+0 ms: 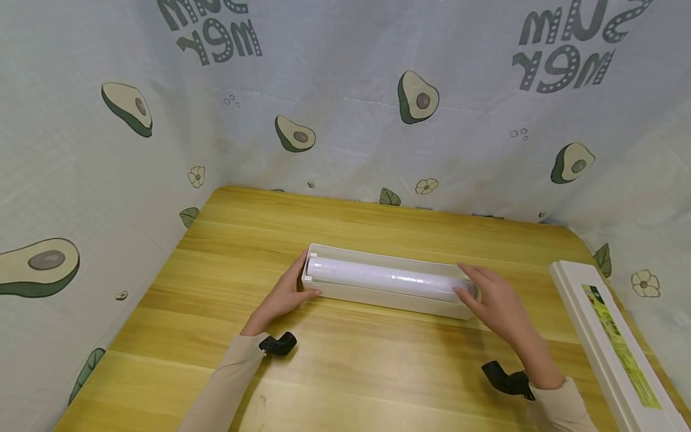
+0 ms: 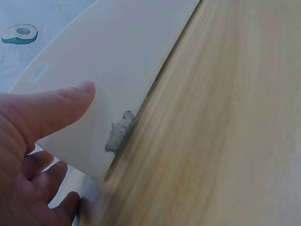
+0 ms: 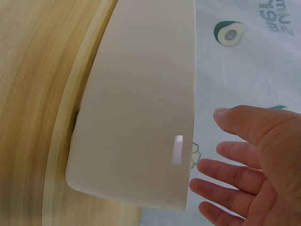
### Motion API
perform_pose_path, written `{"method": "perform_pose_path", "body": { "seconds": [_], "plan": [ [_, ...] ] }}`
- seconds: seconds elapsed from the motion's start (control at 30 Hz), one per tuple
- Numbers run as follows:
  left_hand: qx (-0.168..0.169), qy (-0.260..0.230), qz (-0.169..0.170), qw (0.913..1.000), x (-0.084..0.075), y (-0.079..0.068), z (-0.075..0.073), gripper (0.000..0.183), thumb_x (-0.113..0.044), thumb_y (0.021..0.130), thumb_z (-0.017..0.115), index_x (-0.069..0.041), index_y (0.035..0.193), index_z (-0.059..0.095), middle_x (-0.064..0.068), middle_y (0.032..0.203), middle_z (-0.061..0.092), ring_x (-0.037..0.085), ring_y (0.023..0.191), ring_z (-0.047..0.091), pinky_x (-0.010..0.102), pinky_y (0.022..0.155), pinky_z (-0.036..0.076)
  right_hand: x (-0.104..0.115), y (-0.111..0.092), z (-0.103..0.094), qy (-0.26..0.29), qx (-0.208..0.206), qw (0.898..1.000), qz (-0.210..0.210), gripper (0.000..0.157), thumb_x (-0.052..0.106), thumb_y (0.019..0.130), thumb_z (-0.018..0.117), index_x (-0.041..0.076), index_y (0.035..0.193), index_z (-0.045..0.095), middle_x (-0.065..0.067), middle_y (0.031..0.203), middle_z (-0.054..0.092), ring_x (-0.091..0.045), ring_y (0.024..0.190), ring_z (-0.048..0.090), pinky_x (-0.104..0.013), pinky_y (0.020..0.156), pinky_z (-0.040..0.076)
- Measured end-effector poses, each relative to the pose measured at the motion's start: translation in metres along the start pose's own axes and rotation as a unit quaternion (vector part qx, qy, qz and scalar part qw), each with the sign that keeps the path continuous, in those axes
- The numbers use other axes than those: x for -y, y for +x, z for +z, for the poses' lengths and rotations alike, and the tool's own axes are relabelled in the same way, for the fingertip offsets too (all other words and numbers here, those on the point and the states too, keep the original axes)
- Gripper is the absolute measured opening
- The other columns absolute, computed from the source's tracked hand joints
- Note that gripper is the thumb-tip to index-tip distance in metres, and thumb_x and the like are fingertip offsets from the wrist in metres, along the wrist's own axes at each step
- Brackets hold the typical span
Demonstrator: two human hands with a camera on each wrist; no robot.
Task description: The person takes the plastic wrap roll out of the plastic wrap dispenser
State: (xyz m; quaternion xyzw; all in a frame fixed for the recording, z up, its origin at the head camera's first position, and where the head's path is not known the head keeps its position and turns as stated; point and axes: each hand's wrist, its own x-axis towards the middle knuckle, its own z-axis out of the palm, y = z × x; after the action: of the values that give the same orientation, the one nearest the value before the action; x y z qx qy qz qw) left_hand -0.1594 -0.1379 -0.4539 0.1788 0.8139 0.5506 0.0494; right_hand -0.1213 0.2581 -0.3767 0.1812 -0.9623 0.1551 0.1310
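A long white box [image 1: 378, 298], its top off, lies crosswise on the table, and inside it is a shiny, whitish roll of plastic film [image 1: 367, 275]. My left hand [image 1: 285, 292] grips the box's left end, the thumb against the front wall and the other fingers around the end. A torn grey patch [image 2: 120, 134] marks that wall in the left wrist view. Over the box's right end hovers my right hand [image 1: 499, 306], fingers spread and holding nothing. In the right wrist view, its fingers [image 3: 230, 172] are beside the box wall; contact is unclear.
To the right, along the table edge, lies a long white lid-like piece [image 1: 588, 324] with a yellow-green label [image 1: 621, 345]. Avocado-print curtains [image 1: 345, 78] enclose the wooden table [image 1: 378, 372] at the back and both sides.
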Motion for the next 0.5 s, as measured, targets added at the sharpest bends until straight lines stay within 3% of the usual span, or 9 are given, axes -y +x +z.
{"method": "perform_pose_path", "body": {
  "seconds": [0.3,0.5],
  "plan": [
    [0.002,-0.003,-0.02,0.9998,0.001,-0.0017,0.0003,0.095,-0.007,0.079,0.07,-0.013,0.15,0.008,0.014,0.153,0.024,0.031,0.141,0.024,0.048,0.117,0.015,-0.001,0.0037,0.0064,0.013,0.015,1.0,-0.022,0.047,0.022,0.085,0.064,0.004,0.128,0.054,-0.023,0.117,0.061,-0.039,0.105,0.058,-0.055,0.084,0.048],
    [0.003,0.004,-0.014,0.9999,0.0003,0.0007,0.0002,0.094,-0.007,0.079,0.07,-0.011,0.15,0.008,0.015,0.153,0.023,0.032,0.141,0.023,0.049,0.117,0.016,-0.0031,0.008,0.0073,0.022,0.038,0.999,-0.03,0.047,0.023,0.087,0.063,0.007,0.13,0.053,-0.021,0.118,0.061,-0.038,0.106,0.058,-0.056,0.085,0.047]
  ]
}}
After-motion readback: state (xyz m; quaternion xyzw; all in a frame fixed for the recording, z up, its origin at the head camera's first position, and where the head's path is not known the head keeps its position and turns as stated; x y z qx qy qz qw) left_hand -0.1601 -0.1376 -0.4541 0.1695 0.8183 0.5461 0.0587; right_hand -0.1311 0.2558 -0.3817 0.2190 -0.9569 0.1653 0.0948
